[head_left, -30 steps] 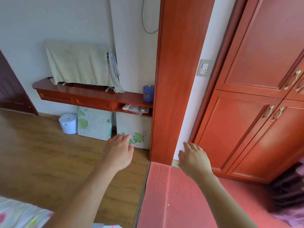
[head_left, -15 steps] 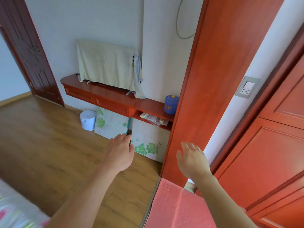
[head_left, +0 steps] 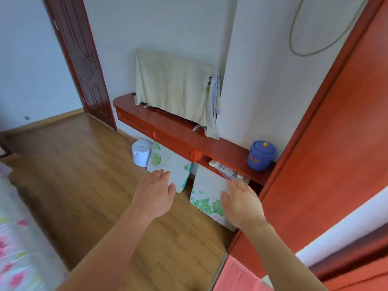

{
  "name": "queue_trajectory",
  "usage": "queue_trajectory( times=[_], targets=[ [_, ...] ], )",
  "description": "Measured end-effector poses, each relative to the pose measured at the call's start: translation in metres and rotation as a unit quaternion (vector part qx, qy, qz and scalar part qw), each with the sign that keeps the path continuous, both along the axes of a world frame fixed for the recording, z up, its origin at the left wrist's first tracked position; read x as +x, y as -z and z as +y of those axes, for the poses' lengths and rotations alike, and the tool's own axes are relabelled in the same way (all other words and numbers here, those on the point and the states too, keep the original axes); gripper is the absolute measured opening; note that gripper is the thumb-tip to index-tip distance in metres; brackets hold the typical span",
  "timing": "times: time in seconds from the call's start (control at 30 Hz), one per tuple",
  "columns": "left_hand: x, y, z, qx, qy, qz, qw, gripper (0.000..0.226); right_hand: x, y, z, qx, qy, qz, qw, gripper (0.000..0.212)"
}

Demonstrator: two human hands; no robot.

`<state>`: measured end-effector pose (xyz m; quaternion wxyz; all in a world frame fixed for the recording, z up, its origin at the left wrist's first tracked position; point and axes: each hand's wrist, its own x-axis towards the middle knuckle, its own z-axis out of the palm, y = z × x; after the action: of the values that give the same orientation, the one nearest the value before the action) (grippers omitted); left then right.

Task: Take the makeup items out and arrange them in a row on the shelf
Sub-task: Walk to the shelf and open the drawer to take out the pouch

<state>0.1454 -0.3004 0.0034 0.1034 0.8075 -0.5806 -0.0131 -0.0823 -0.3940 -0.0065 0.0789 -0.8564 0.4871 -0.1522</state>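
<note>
Red wall shelf (head_left: 178, 131) bearing blue pot (head_left: 261, 155); left hand (head_left: 154, 195), right hand (head_left: 241, 203) spread open, empty, above wooden floor (head_left: 73, 175).

Bedroom corner with pale walls and a wooden floor

A dark red panelled door (head_left: 84, 66) stands at the left, and a wood plank floor (head_left: 69, 177) runs to the pale wall (head_left: 159, 24). A red wall-mounted console (head_left: 168, 131) carries something draped in a cream cloth (head_left: 172, 85) (what is under it stays hidden) and a blue lidded pot (head_left: 261, 155). Two floral boards (head_left: 206, 198) lean below, beside a white cylinder (head_left: 141, 152). A red wooden panel (head_left: 327, 143) fills the right.
</note>
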Motion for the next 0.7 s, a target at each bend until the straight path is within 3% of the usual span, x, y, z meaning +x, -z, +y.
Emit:
queue_trajectory(
  times=[0.37,0.7],
  targets=[
    [0.108,-0.008,-0.055,-0.017,-0.187,0.003,0.982,0.038,0.157,0.002,-0.13,-0.009,-0.17,0.021,0.985,0.022],
    [0.235,-0.005,-0.042,-0.012,-0.293,0.052,0.954,0.048,0.323,-0.003,-0.168,-0.012,-0.248,0.003,0.969,0.029]
  ],
)
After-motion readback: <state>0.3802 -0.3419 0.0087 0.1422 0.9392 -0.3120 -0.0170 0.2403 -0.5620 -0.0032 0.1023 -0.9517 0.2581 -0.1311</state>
